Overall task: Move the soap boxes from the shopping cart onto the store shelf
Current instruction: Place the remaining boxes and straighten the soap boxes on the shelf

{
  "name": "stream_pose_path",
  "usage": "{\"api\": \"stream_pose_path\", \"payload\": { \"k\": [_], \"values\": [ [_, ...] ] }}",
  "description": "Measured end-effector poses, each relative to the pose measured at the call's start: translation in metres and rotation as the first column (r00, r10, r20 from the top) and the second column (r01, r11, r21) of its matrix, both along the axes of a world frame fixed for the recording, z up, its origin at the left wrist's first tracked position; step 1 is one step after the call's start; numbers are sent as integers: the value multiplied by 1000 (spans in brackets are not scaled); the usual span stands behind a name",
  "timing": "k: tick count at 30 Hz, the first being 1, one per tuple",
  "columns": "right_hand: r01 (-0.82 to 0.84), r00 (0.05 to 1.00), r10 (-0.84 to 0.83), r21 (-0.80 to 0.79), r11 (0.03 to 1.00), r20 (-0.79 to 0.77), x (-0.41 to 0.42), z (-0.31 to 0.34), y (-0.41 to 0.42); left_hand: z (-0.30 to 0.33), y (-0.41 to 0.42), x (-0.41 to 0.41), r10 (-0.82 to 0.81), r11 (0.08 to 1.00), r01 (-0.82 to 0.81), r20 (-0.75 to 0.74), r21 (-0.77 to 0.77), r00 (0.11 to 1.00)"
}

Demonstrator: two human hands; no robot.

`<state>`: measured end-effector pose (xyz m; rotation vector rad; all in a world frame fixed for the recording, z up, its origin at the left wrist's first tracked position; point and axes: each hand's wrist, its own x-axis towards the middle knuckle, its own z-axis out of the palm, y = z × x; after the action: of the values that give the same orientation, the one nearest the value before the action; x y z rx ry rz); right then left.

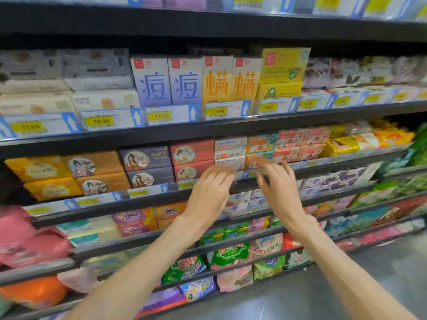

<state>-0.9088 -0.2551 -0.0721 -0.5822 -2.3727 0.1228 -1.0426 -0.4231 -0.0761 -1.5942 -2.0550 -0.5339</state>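
Two bare forearms are stretched toward the store shelf (231, 184). The left hand (211, 192) and right hand (280, 189) are held with fingers loosely spread, nothing pinched, fingertips at the shelf's front edge. Just beyond them, two white soap boxes (230, 153) are stacked flat, long axes running along the shelf, printed faces turned outward. Red boxes (193, 159) are packed touching on their left, orange-and-teal boxes (260, 148) on their right. Price tags (99, 121) are clipped along the higher shelf, below tall upright boxes (152, 83). The shopping cart is out of view.
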Motion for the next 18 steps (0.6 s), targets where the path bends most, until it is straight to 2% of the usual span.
{"api": "stream_pose_path", "payload": {
  "k": [3,9,18],
  "values": [
    [0,998,-4,60,998,60,6,-1,17,-1,17,11,34,999,-34,1,-12,999],
    [-101,991,85,153,983,107,3,-5,43,-4,40,24,205,978,-205,14,-24,979],
    [-217,972,201,143,966,120,-3,-13,62,-1,51,33,325,946,-324,27,-20,945]
  ]
}}
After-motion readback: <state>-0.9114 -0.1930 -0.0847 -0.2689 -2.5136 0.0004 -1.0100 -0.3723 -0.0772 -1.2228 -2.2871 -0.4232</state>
